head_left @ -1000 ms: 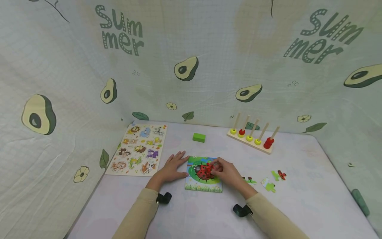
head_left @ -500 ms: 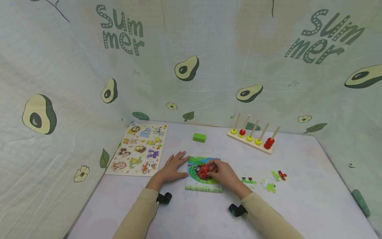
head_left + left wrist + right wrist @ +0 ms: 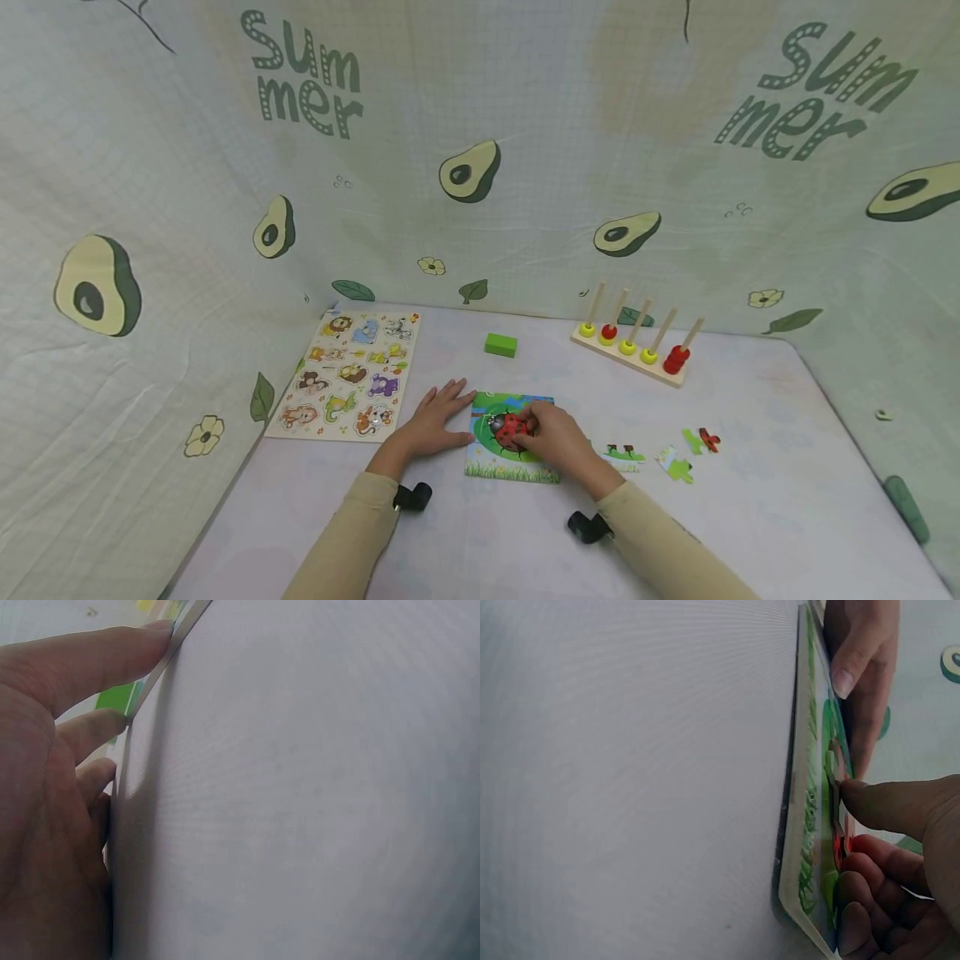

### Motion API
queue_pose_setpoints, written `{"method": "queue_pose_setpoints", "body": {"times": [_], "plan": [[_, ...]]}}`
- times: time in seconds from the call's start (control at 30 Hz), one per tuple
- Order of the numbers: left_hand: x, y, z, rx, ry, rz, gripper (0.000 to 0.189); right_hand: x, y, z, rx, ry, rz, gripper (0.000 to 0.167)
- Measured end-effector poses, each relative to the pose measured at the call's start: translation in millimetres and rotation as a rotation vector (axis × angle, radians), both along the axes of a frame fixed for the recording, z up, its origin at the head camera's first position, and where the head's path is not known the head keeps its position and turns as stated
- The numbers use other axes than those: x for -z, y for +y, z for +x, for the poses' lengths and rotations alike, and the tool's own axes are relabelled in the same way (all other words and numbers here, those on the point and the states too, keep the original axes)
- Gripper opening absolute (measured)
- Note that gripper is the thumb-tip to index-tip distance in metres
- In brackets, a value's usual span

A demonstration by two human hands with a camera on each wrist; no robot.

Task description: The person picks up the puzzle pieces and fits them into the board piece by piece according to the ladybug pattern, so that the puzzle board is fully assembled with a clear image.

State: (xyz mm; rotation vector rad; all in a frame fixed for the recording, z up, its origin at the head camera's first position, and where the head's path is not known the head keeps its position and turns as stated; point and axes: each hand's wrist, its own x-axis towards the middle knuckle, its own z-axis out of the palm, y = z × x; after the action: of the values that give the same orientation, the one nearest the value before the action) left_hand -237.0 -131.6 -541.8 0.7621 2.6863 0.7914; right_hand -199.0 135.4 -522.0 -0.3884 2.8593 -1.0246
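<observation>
A square ladybug puzzle board (image 3: 498, 471) lies flat on the table in front of me, showing a red ladybug on a green ground with grass along its near edge. My left hand (image 3: 431, 423) rests beside it with fingers spread, thumb and index tips right at the board's left edge. My right hand (image 3: 557, 435) reaches over the board's right half. Its thumb and fingers pinch a red puzzle piece (image 3: 838, 844) at the ladybug's body, and the right wrist view shows this piece close over the board. The fingers hide part of the ladybug.
Loose puzzle pieces lie right of the board, among them a green-and-white piece (image 3: 678, 468) and a red-and-green piece (image 3: 708, 440). Further back are a green block (image 3: 501, 345) and a bead stacker (image 3: 630, 358) with upright pegs. An animal peg puzzle (image 3: 405, 379) lies at the left.
My right hand has moved a little leftward over the ladybug, uncovering more of the loose pieces at its right. My left hand has stayed in place.
</observation>
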Motion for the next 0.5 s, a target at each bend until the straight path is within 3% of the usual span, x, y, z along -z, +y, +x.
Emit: {"method": "queue_pose_setpoints", "body": {"times": [0.13,0.5], "plan": [[-0.6,-0.2,0.1,0.003,-0.001,0.006,0.078,-0.5,-1.1,1.3,-0.014,0.032,0.026,0.028],[0.9,-0.7,-0.8,0.005,0.001,0.001,0.078,-2.2,2.5,5.7,-0.134,0.055,0.17,0.054]]}}
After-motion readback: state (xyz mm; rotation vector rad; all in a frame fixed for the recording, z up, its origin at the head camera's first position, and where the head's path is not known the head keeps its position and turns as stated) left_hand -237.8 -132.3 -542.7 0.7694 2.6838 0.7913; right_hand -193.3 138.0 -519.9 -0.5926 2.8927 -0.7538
